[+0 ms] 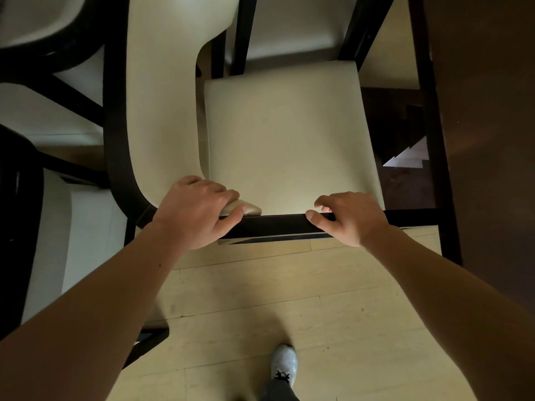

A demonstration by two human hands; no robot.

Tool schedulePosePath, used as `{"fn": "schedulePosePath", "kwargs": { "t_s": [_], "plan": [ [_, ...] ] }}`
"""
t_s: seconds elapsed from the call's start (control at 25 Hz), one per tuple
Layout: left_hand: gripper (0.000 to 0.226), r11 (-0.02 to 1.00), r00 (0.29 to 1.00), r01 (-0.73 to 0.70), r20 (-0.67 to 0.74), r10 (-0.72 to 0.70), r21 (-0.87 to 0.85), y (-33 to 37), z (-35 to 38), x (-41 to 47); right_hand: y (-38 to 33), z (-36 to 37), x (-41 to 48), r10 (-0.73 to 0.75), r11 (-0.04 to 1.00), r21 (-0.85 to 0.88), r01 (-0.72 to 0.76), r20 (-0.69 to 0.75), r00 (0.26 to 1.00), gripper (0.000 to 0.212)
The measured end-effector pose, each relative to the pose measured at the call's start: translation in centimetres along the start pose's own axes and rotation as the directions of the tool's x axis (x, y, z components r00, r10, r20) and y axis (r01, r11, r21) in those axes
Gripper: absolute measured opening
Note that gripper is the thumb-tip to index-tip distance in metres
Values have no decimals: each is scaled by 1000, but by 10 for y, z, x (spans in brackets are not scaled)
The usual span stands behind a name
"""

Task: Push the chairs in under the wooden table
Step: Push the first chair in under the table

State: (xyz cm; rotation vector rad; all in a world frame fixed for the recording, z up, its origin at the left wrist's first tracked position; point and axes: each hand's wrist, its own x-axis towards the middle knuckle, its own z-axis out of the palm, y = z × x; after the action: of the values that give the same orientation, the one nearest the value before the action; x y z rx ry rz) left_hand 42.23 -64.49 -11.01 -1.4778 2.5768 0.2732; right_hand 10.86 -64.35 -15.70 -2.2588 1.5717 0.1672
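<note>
Chair back (pixel 278 224) lies gripped under left hand (pixel 197 211) and right hand (pixel 351 218).

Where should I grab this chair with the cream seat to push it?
Grab the dark top rail of the chair back, standing behind it. It is a straight, thin bar, so fingers curl over it. Put one grip near each end, like the left hand and right hand do.
</note>
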Motion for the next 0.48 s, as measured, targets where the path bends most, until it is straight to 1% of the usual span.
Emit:
{"fn": "schedulePosePath", "kwargs": {
  "t_s": [0.16, 0.32, 0.48],
  "plan": [
    [73, 1000, 1000, 3, -2, -2, 4, 3, -2, 0, 2, -1, 0, -21, 1000, 3, 21, 13, 1000, 97],
    [70, 1000, 1000, 18, 3, -18, 14, 8, -2, 1, 8, -2, 1, -48, 999, 5, 48, 19, 999, 101],
    [69, 999, 999, 41, -21, -40, 26, 17, 0, 6, 22, -6, 2, -62, 998, 1, 62, 23, 998, 103]
  ]
}}
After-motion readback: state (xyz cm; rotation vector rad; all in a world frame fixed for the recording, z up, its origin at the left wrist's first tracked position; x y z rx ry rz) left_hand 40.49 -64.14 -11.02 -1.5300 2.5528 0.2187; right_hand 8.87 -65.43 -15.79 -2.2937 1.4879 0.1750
